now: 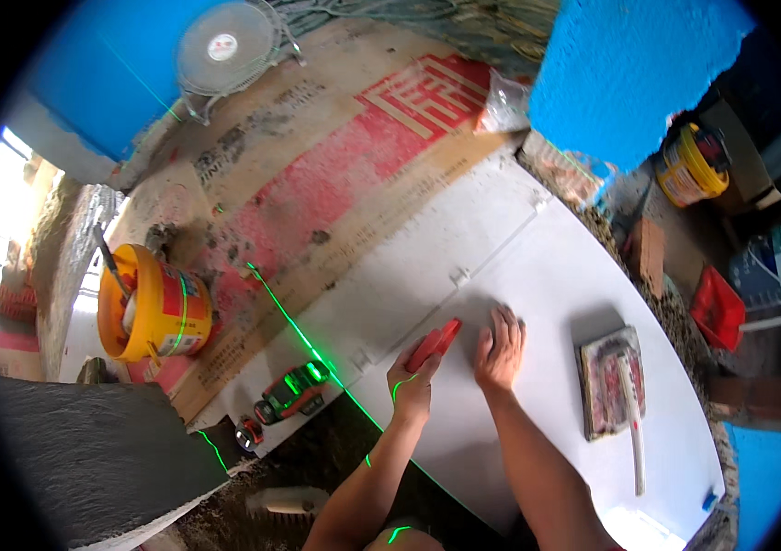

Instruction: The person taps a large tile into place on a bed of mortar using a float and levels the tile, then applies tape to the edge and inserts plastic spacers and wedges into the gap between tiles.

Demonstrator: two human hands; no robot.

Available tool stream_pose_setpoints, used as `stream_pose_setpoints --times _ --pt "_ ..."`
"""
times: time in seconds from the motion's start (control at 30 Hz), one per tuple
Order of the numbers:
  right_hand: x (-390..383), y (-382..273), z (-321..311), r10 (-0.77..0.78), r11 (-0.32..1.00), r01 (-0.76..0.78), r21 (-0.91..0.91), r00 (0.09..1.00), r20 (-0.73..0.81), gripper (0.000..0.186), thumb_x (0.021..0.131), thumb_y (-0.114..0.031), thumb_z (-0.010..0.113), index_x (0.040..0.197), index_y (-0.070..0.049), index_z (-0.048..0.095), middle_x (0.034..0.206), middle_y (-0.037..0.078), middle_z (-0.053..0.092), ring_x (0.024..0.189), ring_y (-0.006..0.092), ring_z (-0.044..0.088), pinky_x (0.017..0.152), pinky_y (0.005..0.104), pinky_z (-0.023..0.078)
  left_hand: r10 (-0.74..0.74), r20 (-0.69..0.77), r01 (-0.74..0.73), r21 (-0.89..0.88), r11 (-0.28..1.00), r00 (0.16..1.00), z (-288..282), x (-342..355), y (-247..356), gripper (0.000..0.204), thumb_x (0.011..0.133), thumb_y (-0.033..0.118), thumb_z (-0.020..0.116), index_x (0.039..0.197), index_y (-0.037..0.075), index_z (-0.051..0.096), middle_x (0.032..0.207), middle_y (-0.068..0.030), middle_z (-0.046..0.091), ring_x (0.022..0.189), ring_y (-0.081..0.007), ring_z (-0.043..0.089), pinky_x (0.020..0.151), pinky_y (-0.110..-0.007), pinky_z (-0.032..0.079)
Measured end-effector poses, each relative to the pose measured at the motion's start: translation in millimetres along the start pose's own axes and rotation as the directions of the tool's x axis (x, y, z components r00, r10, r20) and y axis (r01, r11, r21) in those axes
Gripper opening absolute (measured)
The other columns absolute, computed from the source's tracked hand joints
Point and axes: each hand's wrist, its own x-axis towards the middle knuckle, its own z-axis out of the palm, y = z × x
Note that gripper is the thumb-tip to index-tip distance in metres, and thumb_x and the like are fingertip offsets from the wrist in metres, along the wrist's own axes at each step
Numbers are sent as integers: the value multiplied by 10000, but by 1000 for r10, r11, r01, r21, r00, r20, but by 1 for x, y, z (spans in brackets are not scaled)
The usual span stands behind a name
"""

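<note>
My left hand is closed around a red elongated tool, whose kind I cannot make out. It is held just over the white floor tiles. Beside it, my right hand rests palm down on the tile with its fingers stretched out. Small pale clips sit along the joint between two tiles, ahead of my hands. To the left of my left hand, a laser level stands on a tile edge, casting a green line that crosses the tile and my left forearm.
A mortar-stained rectangular pad with a white stick across it lies at right. A yellow bucket stands left, near a dark grey slab. Printed cardboard covers the floor ahead; a fan and blue walls stand beyond.
</note>
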Motion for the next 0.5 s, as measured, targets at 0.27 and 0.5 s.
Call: stream_pose_setpoints --times 0.27,0.5 --pt "12 20 -28 77 952 -128 278 980 185 312 1011 -199 606 1260 -19 664 1407 129 615 1394 348 505 1177 449 387 67 26 -70 153 986 997 -47 -41 -48 415 967 236 771 1270 -15 642 995 7 630 885 -84 553 829 -258 474" --pt "-40 -39 -75 285 941 -305 147 948 142 315 989 -168 651 1254 3 647 1045 153 667 918 279 663 816 409 544 75 17 -75 57 996 997 -68 -57 -60 380 1001 147 682 1319 -24 562 1065 -54 641 924 -124 603 839 -289 505"
